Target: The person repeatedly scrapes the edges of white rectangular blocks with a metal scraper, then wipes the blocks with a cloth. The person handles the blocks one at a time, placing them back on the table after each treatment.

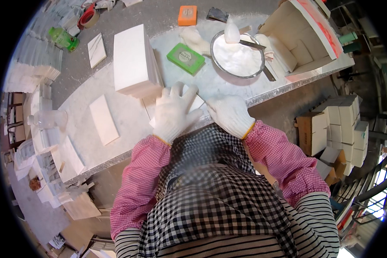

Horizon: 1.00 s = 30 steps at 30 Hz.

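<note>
My left hand [175, 112], in a white knitted glove with its fingers spread, presses flat on a white tile [197, 103] near the table's front edge. At the tile's right end is my gloved right hand [230, 112], its fingers curled in. Whatever those fingers may hold is hidden under the glove. Just beyond my left hand stands a tall stack of white tiles [131, 60]. A green block [185, 59] with a round label lies beyond both hands. To its right sits a metal bowl [212, 53] of white powder or paste, with a dark-handled tool [251, 44] across its rim.
A white bottle [232, 32] stands at the bowl. Behind are an orange block [187, 15] and a loose glove [195, 41]. An open cardboard box [305, 36] occupies the right end. Single tiles [103, 119] lie left. Boxes [337, 124] are stacked on the floor at right.
</note>
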Available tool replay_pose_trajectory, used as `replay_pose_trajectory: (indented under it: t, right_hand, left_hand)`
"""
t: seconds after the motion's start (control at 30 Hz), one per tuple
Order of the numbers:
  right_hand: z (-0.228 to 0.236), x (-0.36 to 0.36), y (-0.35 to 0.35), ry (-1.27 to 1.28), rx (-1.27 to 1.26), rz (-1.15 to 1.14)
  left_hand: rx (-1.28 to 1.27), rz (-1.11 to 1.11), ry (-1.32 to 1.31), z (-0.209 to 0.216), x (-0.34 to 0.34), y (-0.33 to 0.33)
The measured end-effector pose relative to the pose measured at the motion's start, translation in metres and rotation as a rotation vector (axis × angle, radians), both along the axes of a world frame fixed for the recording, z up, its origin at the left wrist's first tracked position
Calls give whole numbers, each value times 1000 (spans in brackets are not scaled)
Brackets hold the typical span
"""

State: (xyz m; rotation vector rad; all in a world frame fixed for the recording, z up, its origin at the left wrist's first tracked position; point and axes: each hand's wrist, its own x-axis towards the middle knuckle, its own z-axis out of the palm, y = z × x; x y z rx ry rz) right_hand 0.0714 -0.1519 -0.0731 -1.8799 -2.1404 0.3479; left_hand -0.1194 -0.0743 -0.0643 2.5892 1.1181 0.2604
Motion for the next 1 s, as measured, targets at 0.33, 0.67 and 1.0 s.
replay_pose_trajectory:
  t: [0.33,0.67,1.0]
  right_hand:
    - [1,-6,4,25,4,-8]
    - [11,3,-8,-12,-70,-34]
    - [11,14,-11,219,40,-155]
  left_hand:
    - [32,-8,-20,-10,1,-1]
    - [36,5,-8,-5,-1,-1]
    - [23,9,-37,-8,1,0]
